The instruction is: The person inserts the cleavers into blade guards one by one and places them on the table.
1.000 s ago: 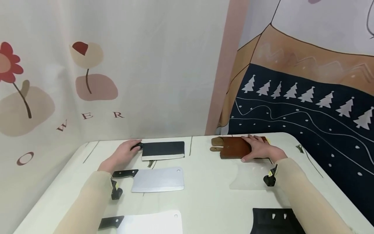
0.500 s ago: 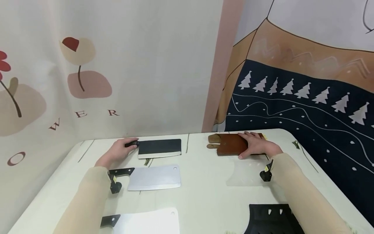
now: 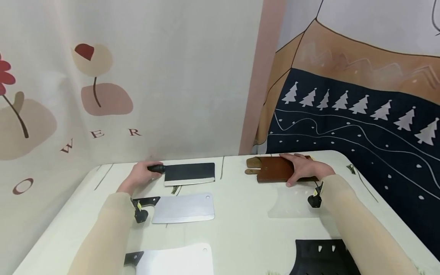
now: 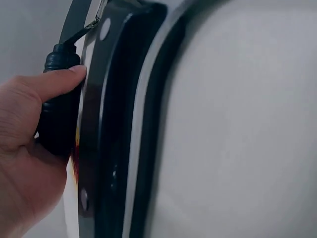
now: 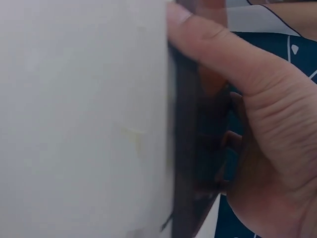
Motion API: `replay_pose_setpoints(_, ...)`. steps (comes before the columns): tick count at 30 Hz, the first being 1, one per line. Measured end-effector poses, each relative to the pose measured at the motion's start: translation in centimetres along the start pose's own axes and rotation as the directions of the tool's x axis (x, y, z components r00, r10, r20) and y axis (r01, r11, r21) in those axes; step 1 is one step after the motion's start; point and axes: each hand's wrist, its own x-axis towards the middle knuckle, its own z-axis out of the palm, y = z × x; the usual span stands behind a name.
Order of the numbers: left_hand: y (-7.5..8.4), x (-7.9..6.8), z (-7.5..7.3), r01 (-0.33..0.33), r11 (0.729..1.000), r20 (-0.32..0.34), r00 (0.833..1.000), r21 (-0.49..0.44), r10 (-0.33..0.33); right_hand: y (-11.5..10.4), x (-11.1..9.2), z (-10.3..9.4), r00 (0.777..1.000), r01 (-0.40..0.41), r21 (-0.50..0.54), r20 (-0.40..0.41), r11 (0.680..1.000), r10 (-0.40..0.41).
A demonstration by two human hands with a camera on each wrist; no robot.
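Observation:
My left hand grips the black handle of a cleaver at the back left of the table. Its rectangular blade is black with a bright cutting edge and points right. In the left wrist view the thumb lies along that ridged handle. My right hand spans a brown leather knife sheath at the back right, thumb at its near edge and fingers over its far edge. Two tan straps stick out of the sheath's left end. In the right wrist view the hand holds the sheath's dark side.
Nearer me lie a silver cleaver and a second silver cleaver, both with black handles at left. A translucent blade cover and a black sheath with white slots lie on the right. Printed curtains hang behind the table.
The head view has shifted slightly. More of the black handle shows beside my left hand than a second ago. My right hand stays on the brown sheath.

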Motion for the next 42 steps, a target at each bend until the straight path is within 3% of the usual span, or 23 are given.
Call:
replay_pose_setpoints(5, 0.1, -0.2, -0.1, 0.016, 1.0, -0.033, 0.999, -0.02, -0.017, -0.4, 0.0, -0.5, 0.999, -0.001, -0.006, 0.045, 1.0, 0.001)
replay_pose_setpoints(10, 0.2, -0.8, -0.1, 0.005, 1.0, -0.037, 0.999, -0.008, -0.005, -0.8, 0.1, -0.5, 0.999, 0.01, -0.009, 0.04, 1.0, -0.01)
replay_pose_setpoints(21, 1.6, -0.9, 0.1, -0.104, 0.995, -0.045, 0.994, 0.003, 0.104, -1.1, 0.0, -0.6, 1.0, -0.007, -0.018, 0.005, 1.0, 0.007)
replay_pose_setpoints(26, 2.0, -0.8, 0.5, -0.106, 0.994, -0.057, 0.993, -0.016, 0.104, -1.1, -0.2, -0.8, 1.0, -0.008, -0.028, -0.009, 1.0, 0.008)
replay_pose_setpoints(34, 2.5, -0.7, 1.1, -0.106, 0.993, -0.098, 0.99, -0.058, 0.1, -1.4, -0.6, -0.7, 0.997, 0.068, -0.07, -0.043, 0.995, -0.071)
replay_pose_setpoints(42, 4.5, -0.2, 1.9, -0.106, 0.986, -0.062, 0.993, -0.13, 0.099, -2.1, -1.0, -0.9, 0.993, 0.105, -0.049, -0.044, 0.993, -0.107)
